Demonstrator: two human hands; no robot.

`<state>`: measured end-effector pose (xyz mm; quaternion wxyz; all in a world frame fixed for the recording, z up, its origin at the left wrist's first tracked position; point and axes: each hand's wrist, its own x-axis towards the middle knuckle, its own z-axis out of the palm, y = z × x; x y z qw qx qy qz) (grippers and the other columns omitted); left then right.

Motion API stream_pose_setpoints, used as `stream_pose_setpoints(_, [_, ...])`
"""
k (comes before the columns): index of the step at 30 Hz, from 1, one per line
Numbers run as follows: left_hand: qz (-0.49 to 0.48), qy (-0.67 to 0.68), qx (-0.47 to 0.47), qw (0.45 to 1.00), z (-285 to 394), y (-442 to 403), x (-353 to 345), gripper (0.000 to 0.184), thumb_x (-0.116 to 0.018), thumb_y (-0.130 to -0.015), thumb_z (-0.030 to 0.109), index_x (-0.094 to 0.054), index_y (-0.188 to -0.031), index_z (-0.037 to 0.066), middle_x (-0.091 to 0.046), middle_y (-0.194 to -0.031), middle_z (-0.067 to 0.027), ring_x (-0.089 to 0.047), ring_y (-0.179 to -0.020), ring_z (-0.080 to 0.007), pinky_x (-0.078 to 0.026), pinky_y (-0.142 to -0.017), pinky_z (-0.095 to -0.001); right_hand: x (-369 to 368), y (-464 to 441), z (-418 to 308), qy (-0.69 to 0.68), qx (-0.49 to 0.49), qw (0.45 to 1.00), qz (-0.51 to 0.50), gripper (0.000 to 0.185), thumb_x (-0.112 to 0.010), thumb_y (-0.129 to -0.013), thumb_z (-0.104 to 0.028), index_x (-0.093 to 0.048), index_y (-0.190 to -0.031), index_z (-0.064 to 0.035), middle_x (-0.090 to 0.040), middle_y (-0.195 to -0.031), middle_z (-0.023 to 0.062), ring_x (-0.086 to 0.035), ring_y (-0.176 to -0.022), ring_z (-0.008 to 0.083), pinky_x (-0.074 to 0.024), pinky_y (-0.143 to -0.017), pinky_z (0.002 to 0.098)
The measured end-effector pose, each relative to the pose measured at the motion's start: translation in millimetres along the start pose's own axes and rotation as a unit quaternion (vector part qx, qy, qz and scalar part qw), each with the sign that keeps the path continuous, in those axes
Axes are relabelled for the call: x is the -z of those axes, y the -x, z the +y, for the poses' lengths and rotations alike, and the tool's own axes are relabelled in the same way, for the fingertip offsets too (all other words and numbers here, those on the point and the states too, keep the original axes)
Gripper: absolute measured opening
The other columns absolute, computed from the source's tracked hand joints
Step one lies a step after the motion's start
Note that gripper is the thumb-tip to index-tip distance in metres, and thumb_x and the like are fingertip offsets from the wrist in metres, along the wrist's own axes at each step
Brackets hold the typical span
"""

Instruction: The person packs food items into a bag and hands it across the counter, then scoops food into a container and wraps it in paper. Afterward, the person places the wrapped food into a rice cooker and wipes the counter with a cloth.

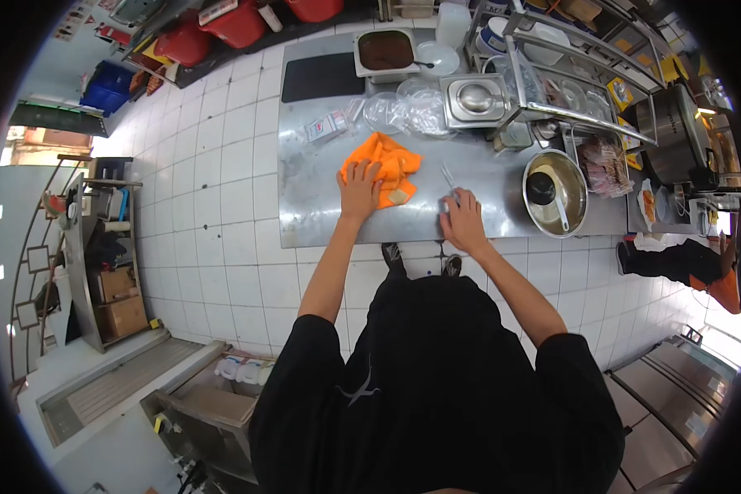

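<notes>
My left hand [359, 191] lies on the left side of a crumpled orange cloth [393, 169], with its fingers spread over the fabric. The cloth rests on a steel table [313, 202], and a small pale patch shows at its lower edge. To the right, near the table's front edge, my right hand [465, 222] has its fingers bent around the near end of a slim metal utensil [447, 174]. Thin prongs point away from me; the fingers partly hide the rest, so its exact kind is unclear.
A steel bowl [532, 206] with a black ladle [541, 188] stands at the right. Behind are clear plastic packs [424, 113], a lidded steel container [476, 100], a pan of brown sauce [385, 51] and a black board [323, 78]. A steel rack [580, 113] overhangs the table. Another person [675, 262] stands far right.
</notes>
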<state>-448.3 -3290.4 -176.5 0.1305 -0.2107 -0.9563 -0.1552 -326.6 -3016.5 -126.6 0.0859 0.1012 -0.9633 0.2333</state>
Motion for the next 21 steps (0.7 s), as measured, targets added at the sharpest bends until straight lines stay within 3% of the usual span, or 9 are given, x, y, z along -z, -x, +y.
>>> stream_pose_setpoints(4, [-0.021,0.031,0.042,0.998,-74.6,41.6,4.0,0.046,-0.069,-0.086,0.027,-0.058,-0.129,0.015,-0.056,-0.125,-0.0152,-0.051,-0.120,-0.0376,-0.037,-0.097,-0.0563,-12.2,-10.5,24.0,0.030,-0.027,0.999,-0.017,0.032,-0.062,-0.084,-0.016,-0.060,-0.116,-0.0091,-0.049,-0.124,0.0172,-0.047,-0.119,0.0375,-0.0397,-0.094,0.0511])
stream_pose_setpoints(6, [0.049,0.070,0.078,0.993,-127.2,79.4,37.9,0.048,-0.072,-0.081,0.018,-0.059,-0.127,0.012,-0.058,-0.118,-0.0164,-0.055,-0.113,-0.0377,-0.041,-0.090,-0.0532,-11.8,-3.3,27.5,0.027,-0.057,0.998,-0.008,0.031,-0.061,-0.085,-0.016,-0.061,-0.115,-0.0094,-0.050,-0.123,0.0169,-0.047,-0.119,0.0372,-0.0396,-0.094,0.0507])
stream_pose_setpoints(7, [0.000,0.012,0.152,0.988,-142.8,97.3,70.9,0.053,-0.078,-0.076,0.018,-0.060,-0.125,0.011,-0.059,-0.117,-0.0158,-0.056,-0.112,-0.0373,-0.045,-0.088,-0.0507,-11.0,-1.9,29.7,0.021,-0.077,0.997,-0.011,0.030,-0.062,-0.085,-0.016,-0.062,-0.114,-0.0089,-0.051,-0.123,0.0166,-0.047,-0.120,0.0371,-0.0388,-0.096,0.0505])
stream_pose_setpoints(9, [0.093,-0.116,0.218,0.965,-196.2,144.4,94.3,0.037,-0.076,-0.082,0.021,-0.065,-0.116,0.011,-0.067,-0.100,-0.0172,-0.066,-0.084,-0.0329,-0.055,-0.073,-0.0427,-7.3,-0.1,28.1,0.016,-0.077,0.997,-0.009,0.031,-0.063,-0.085,-0.017,-0.062,-0.115,-0.0086,-0.051,-0.124,0.0165,-0.047,-0.120,0.0372,-0.0381,-0.097,0.0503])
stream_pose_setpoints(12, [0.171,0.081,0.400,0.897,-287.0,210.1,106.2,0.039,-0.066,-0.086,0.008,-0.055,-0.121,-0.004,-0.072,-0.106,-0.0133,-0.066,-0.064,-0.0199,-0.050,-0.050,-0.0333,-6.3,-1.2,20.8,0.013,-0.095,0.995,-0.012,0.034,-0.063,-0.085,-0.017,-0.061,-0.118,-0.0070,-0.049,-0.127,0.0179,-0.045,-0.122,0.0376,-0.0357,-0.100,0.0509])
stream_pose_setpoints(13, [0.181,0.083,0.383,0.902,-296.9,212.0,114.6,0.038,-0.064,-0.087,0.007,-0.054,-0.121,-0.006,-0.072,-0.107,-0.0130,-0.067,-0.067,-0.0197,-0.051,-0.051,-0.0332,-5.9,-2.2,17.9,0.015,-0.102,0.995,-0.007,0.035,-0.063,-0.085,-0.017,-0.061,-0.118,-0.0066,-0.049,-0.128,0.0184,-0.045,-0.123,0.0378,-0.0353,-0.100,0.0512])
stream_pose_setpoints(16, [0.203,0.268,0.339,0.879,-222.2,141.2,145.4,0.051,-0.066,-0.083,-0.003,-0.052,-0.131,-0.001,-0.055,-0.128,-0.0161,-0.057,-0.115,-0.0306,-0.050,-0.094,-0.0386,-6.3,-1.4,6.5,0.022,-0.107,0.994,0.005,0.037,-0.064,-0.085,-0.017,-0.059,-0.120,-0.0057,-0.046,-0.129,0.0198,-0.042,-0.125,0.0385,-0.0336,-0.102,0.0524])
stream_pose_setpoints(19, [0.045,0.196,0.222,0.954,-142.1,77.8,115.3,0.053,-0.065,-0.086,0.006,-0.053,-0.137,0.008,-0.056,-0.124,-0.0165,-0.055,-0.117,-0.0373,-0.049,-0.097,-0.0423,-8.9,-4.0,-15.0,0.019,-0.075,0.997,0.009,0.036,-0.065,-0.085,-0.016,-0.060,-0.119,-0.0064,-0.046,-0.130,0.0197,-0.042,-0.126,0.0394,-0.0329,-0.103,0.0522])
stream_pose_setpoints(21, [0.024,0.182,0.148,0.972,-96.1,46.6,119.3,0.050,-0.064,-0.087,0.010,-0.055,-0.136,0.010,-0.056,-0.123,-0.0179,-0.053,-0.119,-0.0393,-0.046,-0.098,-0.0469,-13.6,-5.1,-30.3,-0.018,-0.053,0.998,-0.006,0.036,-0.065,-0.084,-0.015,-0.060,-0.118,-0.0069,-0.046,-0.130,0.0195,-0.042,-0.126,0.0392,-0.0322,-0.103,0.0521])
